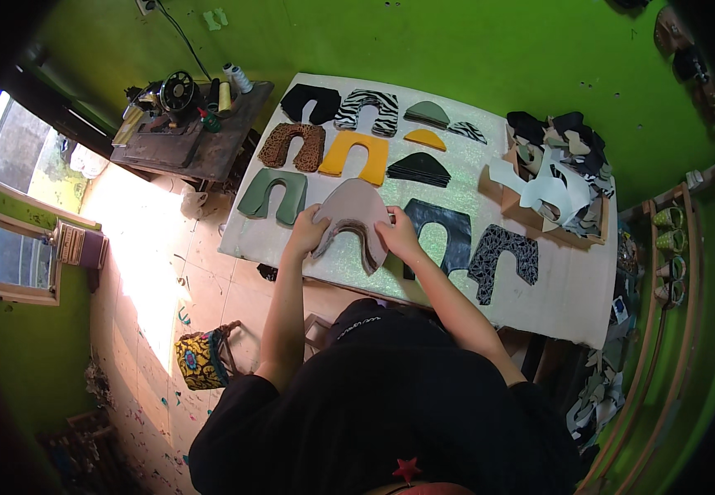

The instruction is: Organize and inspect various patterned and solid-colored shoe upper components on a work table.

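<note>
A stack of beige-pink U-shaped cut pieces [352, 202], curved end away from me, is held over the table's near edge. My left hand [305, 231] grips its left side and my right hand [398, 233] its right, thumbs on top. Just left lies a grey-green U-shaped stack [253, 195]; beyond are yellow [376, 157], leopard-print [275, 147], black [295, 102] and zebra-print [383, 102] ones. To the right are a shiny black U-shaped piece [457, 227] and a dark line-patterned one [526, 266]. Half-moon pieces in black [418, 168], yellow [425, 139], green [428, 112] and zebra print [466, 130] sit farther back.
A cardboard box [549, 230] heaped with scraps [557, 186] stands on the table's [568, 305] right side. At the back left, a sewing machine [169, 97] and thread cones [239, 78] occupy a wooden table [209, 157]. A patterned stool [201, 361] stands left of me; a shoe rack [687, 305] is at right.
</note>
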